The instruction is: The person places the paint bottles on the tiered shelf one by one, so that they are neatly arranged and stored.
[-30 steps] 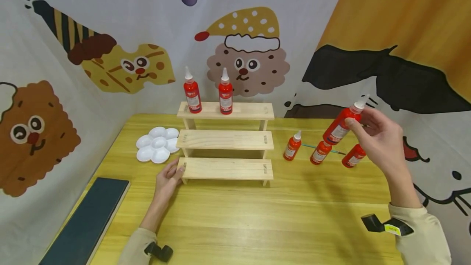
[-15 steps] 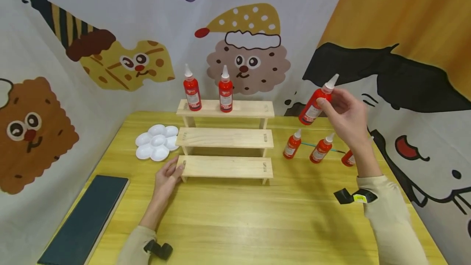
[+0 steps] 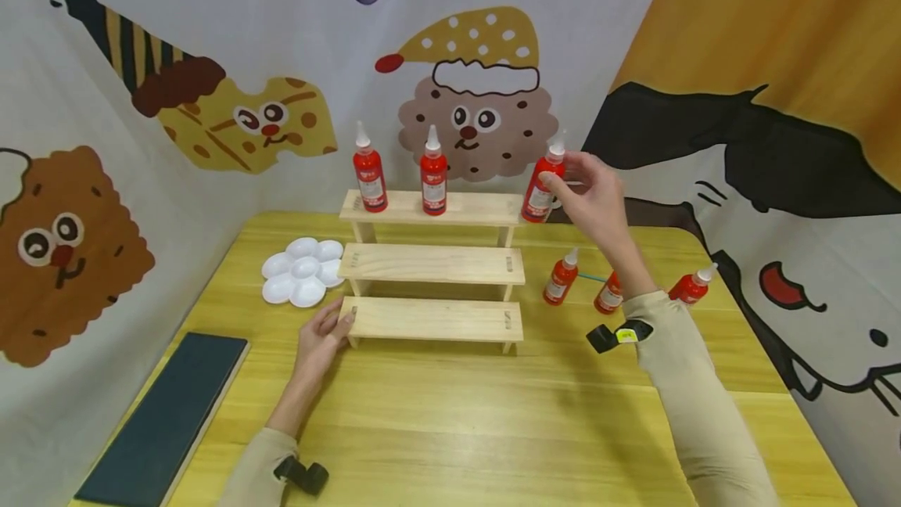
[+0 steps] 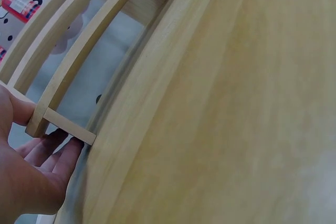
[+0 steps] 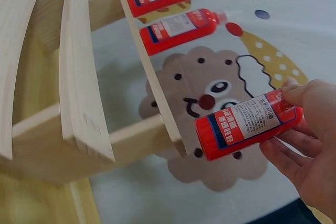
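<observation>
A three-step wooden rack (image 3: 432, 264) stands on the table, two red squeeze bottles with white nozzle caps upright on its top step: one bottle (image 3: 369, 177) at the left end, another bottle (image 3: 433, 180) near the middle. My right hand (image 3: 594, 198) grips a third red bottle (image 3: 540, 192), slightly tilted, by its upper part. In the right wrist view that bottle's base (image 5: 210, 139) is off the right end of the top step, with a gap between. At the rack's lowest step, my left hand (image 3: 320, 343) holds the left end between thumb and fingers (image 4: 52, 161).
Right of the rack stand more red bottles: one bottle (image 3: 560, 280), another partly behind my right arm (image 3: 608, 296), and a third (image 3: 693, 286). A thin brush (image 3: 590, 277) lies behind them. A white flower-shaped palette (image 3: 303, 272) and a dark flat board (image 3: 165, 417) lie at left.
My right hand has carried its bottle leftward from above the other bottles to the right end of the rack's top step. My left hand has stayed on the rack.
</observation>
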`<move>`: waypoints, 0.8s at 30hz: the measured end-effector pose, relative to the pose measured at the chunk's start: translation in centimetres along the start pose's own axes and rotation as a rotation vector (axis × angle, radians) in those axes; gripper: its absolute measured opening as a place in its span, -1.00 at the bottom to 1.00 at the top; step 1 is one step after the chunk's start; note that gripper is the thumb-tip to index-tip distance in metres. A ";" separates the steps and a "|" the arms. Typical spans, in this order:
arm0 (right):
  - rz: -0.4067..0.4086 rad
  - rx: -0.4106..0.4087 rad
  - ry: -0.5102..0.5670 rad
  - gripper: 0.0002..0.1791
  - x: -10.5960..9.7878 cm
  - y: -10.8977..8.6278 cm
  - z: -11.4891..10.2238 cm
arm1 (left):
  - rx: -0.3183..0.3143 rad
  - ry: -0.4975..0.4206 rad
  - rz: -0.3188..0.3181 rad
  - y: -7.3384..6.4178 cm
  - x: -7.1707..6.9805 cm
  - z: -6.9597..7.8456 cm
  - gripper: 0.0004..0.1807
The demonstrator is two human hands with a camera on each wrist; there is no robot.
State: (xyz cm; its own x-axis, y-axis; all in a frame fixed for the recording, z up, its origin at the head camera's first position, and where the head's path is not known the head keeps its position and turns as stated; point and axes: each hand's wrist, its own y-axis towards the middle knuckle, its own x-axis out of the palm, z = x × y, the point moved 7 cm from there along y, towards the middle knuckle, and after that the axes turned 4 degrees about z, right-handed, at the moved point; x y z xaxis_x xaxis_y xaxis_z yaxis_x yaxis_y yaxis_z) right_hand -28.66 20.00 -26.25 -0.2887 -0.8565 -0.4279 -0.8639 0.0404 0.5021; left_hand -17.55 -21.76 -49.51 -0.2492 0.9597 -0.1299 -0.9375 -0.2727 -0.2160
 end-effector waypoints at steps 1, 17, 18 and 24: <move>-0.008 0.002 0.003 -0.53 0.6 0.2 -0.1 | -0.002 -0.001 0.002 0.0 0.0 0.0 -0.40; -0.103 -0.016 0.071 -0.53 6.5 2.2 -1.2 | -0.012 -0.004 0.008 -0.2 0.1 0.0 -0.41; -0.107 -0.017 0.065 -0.53 6.6 2.2 -1.3 | -0.013 -0.004 0.008 -0.2 0.1 0.0 -0.40; -0.142 -0.010 0.034 -0.50 6.8 2.2 -1.6 | -0.017 -0.008 0.009 -0.1 0.1 0.0 -0.40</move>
State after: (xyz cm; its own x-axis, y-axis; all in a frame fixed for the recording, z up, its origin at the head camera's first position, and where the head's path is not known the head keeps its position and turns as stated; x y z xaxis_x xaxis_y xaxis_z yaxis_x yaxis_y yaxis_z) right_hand -31.88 13.47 -26.79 -0.1498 -0.8700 -0.4698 -0.8908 -0.0874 0.4459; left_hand -17.50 -21.67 -49.54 -0.2592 0.9578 -0.1245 -0.9311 -0.2821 -0.2313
